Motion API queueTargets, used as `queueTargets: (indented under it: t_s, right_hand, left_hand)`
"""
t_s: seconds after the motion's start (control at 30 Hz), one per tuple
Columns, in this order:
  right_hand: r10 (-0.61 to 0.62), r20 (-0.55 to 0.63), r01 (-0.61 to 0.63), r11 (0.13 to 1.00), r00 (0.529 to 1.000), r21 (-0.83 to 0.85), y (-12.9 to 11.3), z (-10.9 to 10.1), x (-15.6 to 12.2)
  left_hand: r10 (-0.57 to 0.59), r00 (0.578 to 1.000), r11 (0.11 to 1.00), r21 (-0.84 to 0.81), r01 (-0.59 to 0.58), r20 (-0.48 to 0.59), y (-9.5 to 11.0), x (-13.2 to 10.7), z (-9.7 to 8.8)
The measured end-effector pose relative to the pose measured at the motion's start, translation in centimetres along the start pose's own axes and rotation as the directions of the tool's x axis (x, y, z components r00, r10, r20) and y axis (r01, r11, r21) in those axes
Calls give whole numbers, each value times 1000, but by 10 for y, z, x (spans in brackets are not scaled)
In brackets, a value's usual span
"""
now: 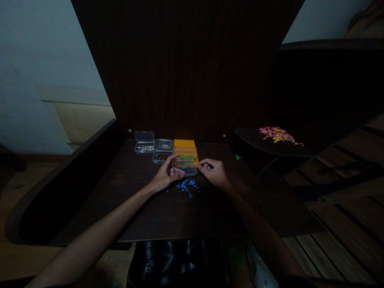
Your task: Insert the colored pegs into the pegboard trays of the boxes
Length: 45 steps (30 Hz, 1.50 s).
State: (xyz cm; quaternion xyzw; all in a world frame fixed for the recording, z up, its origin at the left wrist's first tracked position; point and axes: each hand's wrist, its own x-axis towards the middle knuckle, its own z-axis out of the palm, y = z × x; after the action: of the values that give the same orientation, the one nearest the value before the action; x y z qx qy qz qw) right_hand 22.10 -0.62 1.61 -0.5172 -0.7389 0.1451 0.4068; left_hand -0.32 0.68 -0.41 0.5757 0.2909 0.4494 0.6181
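My left hand (165, 174) grips the left side of a small clear plastic box (190, 174), thumb in front and fingers behind. A few blue bits show inside that box. Just right of it is my right hand (213, 171), its fingertips pinched together near the box's corner; whatever they hold is too small to make out. Small blue pieces (191, 183) lie scattered on the dark table in front of the box. Behind it, green pieces (187, 157) sit in another clear box beside a yellow-orange case (184, 143).
At the back left stand an open clear box (144, 149) with pale pieces and a box of dark brown pieces (163, 157). A heap of pink and yellow pieces (277, 134) lies on a shelf at right. A raised side panel (69, 172) bounds the table's left.
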Motion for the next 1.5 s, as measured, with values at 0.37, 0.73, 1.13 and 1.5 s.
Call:
queueTargets:
  t_s: [0.37,0.73,1.13,1.5]
  right_hand:
    - [-156,587,272,956,794,-114,13,-1,1]
    - [-98,572,203,972,814,-122,15,5,7]
    - [-132,496,198,977,858,-83,20,12,-4]
    - [-170,495,221,974,852,-47,26,12,-5]
  left_hand:
    - [41,984,999,-18,-45,-174,-3,10,-15]
    - [40,984,999,-24,-45,-176,-6,10,-13]
    - [30,985,999,49,-22,-170,0,6,-11]
    - [42,985,999,31,-38,-165,-1,8,-12]
